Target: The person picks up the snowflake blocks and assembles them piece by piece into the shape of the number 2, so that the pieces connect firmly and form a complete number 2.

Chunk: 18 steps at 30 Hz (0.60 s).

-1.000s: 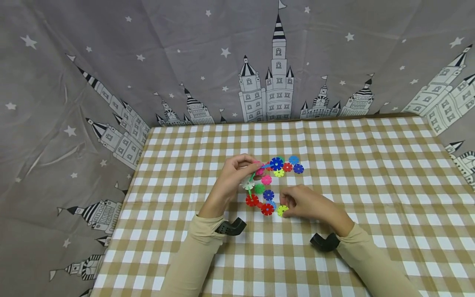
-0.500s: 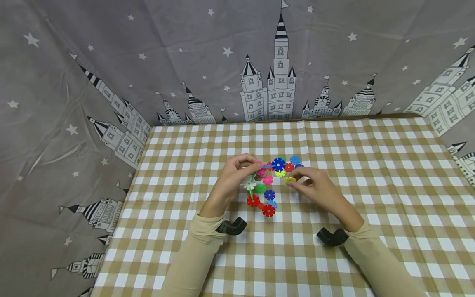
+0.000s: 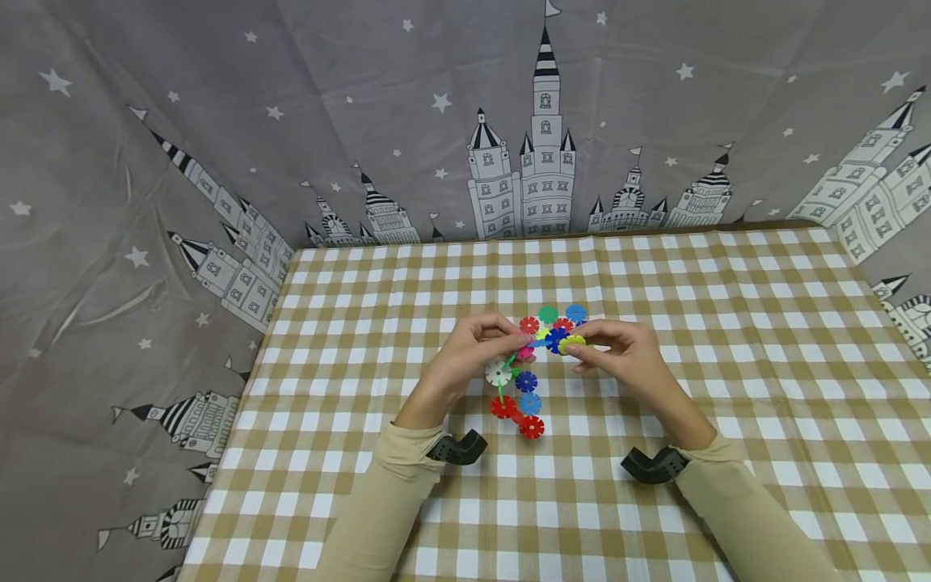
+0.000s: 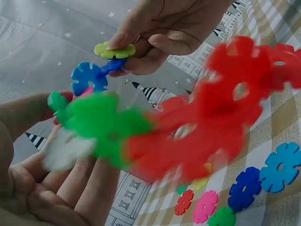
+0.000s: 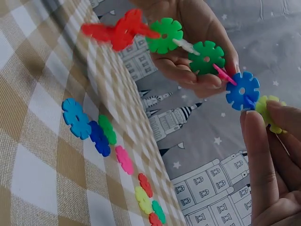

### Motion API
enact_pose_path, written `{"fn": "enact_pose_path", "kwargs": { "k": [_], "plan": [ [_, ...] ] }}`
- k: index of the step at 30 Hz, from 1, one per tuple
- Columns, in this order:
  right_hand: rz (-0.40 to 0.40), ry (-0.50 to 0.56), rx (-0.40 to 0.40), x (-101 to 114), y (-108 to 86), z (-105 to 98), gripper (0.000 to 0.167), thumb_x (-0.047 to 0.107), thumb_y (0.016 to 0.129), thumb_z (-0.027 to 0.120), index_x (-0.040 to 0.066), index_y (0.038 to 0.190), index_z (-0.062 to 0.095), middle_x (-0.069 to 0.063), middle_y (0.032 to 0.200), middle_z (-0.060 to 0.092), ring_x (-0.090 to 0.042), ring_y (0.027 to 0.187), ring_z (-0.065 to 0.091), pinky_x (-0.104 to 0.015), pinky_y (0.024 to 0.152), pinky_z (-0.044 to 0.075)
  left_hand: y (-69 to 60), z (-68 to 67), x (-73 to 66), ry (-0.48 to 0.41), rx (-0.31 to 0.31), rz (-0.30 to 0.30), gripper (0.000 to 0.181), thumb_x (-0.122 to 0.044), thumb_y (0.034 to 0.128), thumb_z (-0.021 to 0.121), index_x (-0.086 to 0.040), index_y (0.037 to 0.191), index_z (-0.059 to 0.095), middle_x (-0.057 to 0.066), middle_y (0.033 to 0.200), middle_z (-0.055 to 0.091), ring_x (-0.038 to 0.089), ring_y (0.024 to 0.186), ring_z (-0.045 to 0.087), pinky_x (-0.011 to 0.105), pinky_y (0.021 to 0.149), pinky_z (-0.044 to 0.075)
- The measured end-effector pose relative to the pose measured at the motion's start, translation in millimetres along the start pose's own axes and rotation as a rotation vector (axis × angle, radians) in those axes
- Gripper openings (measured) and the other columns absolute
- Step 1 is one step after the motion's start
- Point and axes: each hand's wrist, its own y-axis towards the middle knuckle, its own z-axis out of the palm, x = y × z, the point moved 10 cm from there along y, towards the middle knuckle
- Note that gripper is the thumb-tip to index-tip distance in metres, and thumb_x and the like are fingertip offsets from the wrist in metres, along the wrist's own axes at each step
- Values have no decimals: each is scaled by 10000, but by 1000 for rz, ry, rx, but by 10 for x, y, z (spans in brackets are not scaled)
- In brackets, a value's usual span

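Note:
My left hand [image 3: 465, 360] pinches a chain of interlocking snowflake discs near its pink disc [image 5: 224, 74]. From there red discs [image 3: 503, 406], green discs [image 5: 164, 36] and a white disc [image 3: 498, 373] hang toward me. On the other side come a light blue disc [image 5: 242, 91] and a dark blue disc [image 4: 113, 67] at the chain's end. My right hand [image 3: 625, 349] pinches a yellow disc [image 3: 572, 345] between thumb and fingers, touching that dark blue disc. Whether their slots are engaged, I cannot tell. Fingertips partly cover the yellow disc.
Under the chain, loose discs lie on the checked tablecloth [image 3: 364, 339], among them a light blue disc [image 3: 529, 403], a dark blue disc [image 3: 526, 381] and a green disc [image 3: 548, 314]. A grey castle-print curtain [image 3: 407, 121] stands behind the table.
My right hand has carried the yellow disc up and away from me to the chain's dark blue end. My left hand and the chain have shifted slightly to the right and toward me.

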Motion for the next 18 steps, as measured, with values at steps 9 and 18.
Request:
{"fn": "enact_pose_path", "kwargs": {
  "k": [9,18],
  "plan": [
    [127,-43,50,-65,-22,110,197,78,938,756,-65,1072,736,37,995,761,-126,847,762,-357,690,644,-48,178,26,153,151,-31,232,-231,993,695,-68,1154,730,66,1204,685,151,991,664,303,839,585],
    [162,-3,127,-75,-32,253,175,89,968,720,-52,1073,722,-31,997,755,-109,874,752,-370,672,644,-39,252,32,224,190,10,165,-213,996,695,-61,1011,757,40,1045,734,151,897,671,255,788,538]
  ]
}}
